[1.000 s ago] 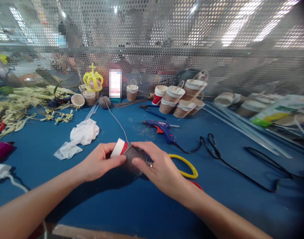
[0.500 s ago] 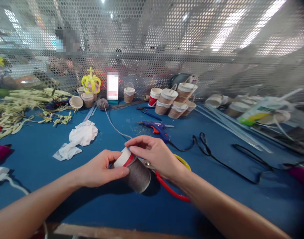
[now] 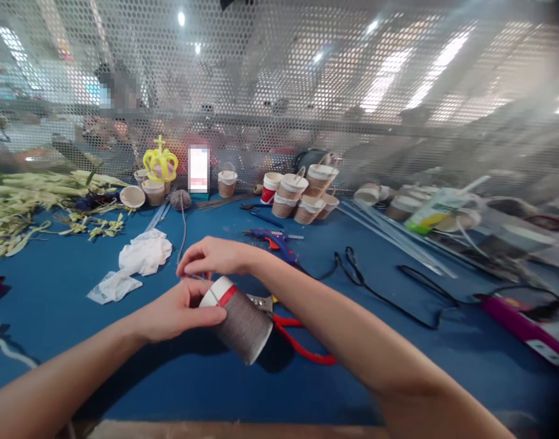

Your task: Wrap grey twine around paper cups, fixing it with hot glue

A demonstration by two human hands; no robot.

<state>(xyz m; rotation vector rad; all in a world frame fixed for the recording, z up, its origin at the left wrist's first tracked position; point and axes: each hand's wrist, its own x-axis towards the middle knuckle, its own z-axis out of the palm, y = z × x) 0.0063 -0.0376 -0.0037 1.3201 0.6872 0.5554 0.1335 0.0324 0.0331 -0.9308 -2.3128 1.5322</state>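
A paper cup [image 3: 243,322] lies tilted in my left hand [image 3: 172,312], whose thumb presses near its white rim. Grey yarn is wound round most of the cup; a red band and a white rim stay bare. Across that band a strand of yarn runs up from my left thumb. My right hand [image 3: 210,256] is beyond the rim, its fingers pinched on the grey yarn [image 3: 183,230], which leads back to a yarn ball [image 3: 180,200]. Scissors with red handles [image 3: 302,347] lie behind the cup, partly hidden by my right forearm.
A blue glue gun [image 3: 274,241] with a black cord lies beyond my right arm. Wrapped cups [image 3: 292,187] stand stacked at the back. White crumpled material [image 3: 146,251], pale dried leaves [image 3: 46,192] and a yellow crown [image 3: 160,163] are on the left; clear sticks [image 3: 398,238] lie right.
My right hand has moved left, from the top of the cup past its rim, drawing the yarn along. The cup has turned slightly in my left hand, and the camera view has shifted.
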